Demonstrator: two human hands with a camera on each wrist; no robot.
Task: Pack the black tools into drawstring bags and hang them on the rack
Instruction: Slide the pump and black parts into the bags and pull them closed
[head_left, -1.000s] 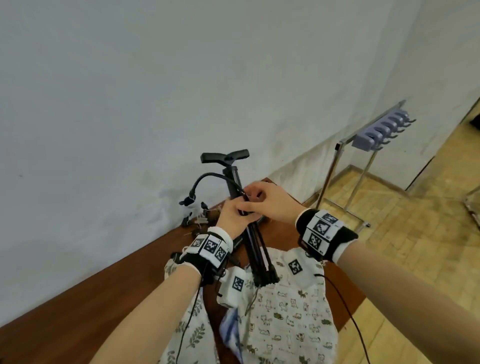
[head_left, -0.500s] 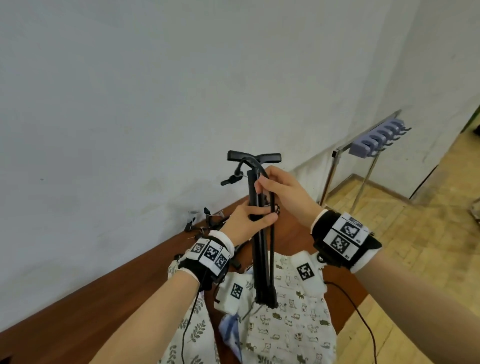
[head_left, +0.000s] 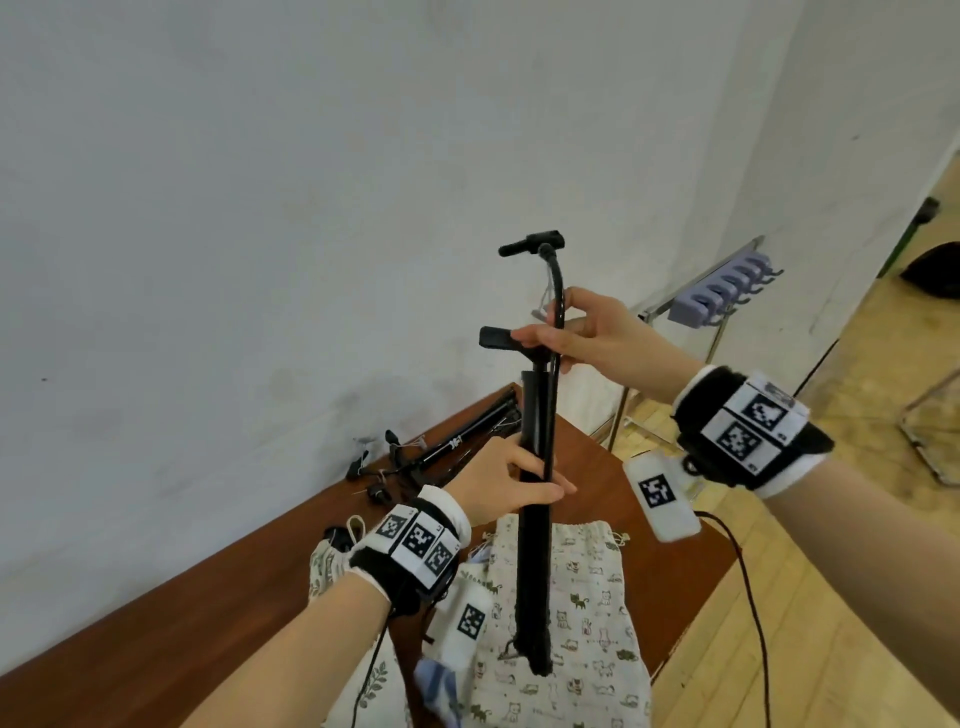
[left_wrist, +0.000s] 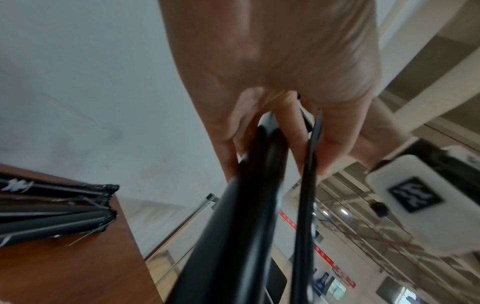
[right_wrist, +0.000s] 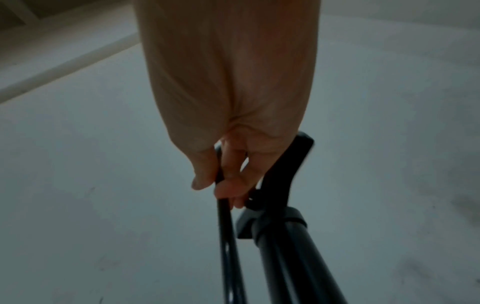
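pump (head_left: 535, 519): 1 held | hands: left (head_left: 498, 483), right (head_left: 597, 338) | bags (head_left: 566, 623): 2

Head view looks down over both arms; wrist views look close along the pump (head_left: 537, 467)

Head view bright, even, wide-angle bend at edges. Left wrist view: motion blur on left hand (left_wrist: 280, 82) and pump (left_wrist: 233, 226). Right wrist view dim, grainy, soft.
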